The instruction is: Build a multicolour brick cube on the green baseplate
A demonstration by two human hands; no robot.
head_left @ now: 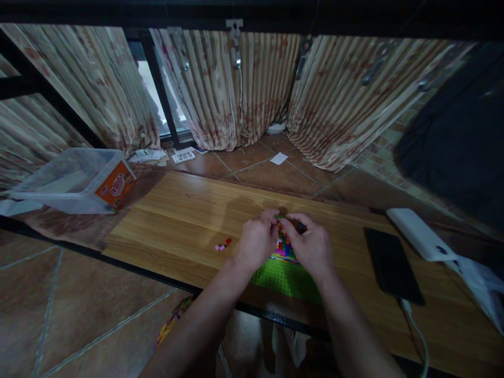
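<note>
A small build of colourful toy bricks [284, 245] stands on a green studded baseplate [284, 279] near the table's front edge. Red, blue, green, yellow and pink bricks show in it. My left hand [256, 239] is closed at its upper left side, with the fingertips at the top edge. From the right, my right hand [312, 242] closes on the top of the build, thumb and fingers curled over it. Part of the build is hidden behind both hands. Several loose pink and red bricks [222, 245] lie on the table left of my left hand.
The wooden tabletop [177, 210] reaches far to the left. A clear plastic bin [74, 181] with an orange label stands beyond its left end. At the right lie a black phone [394, 268] with a cable [418, 333] and a white oblong device [418, 234].
</note>
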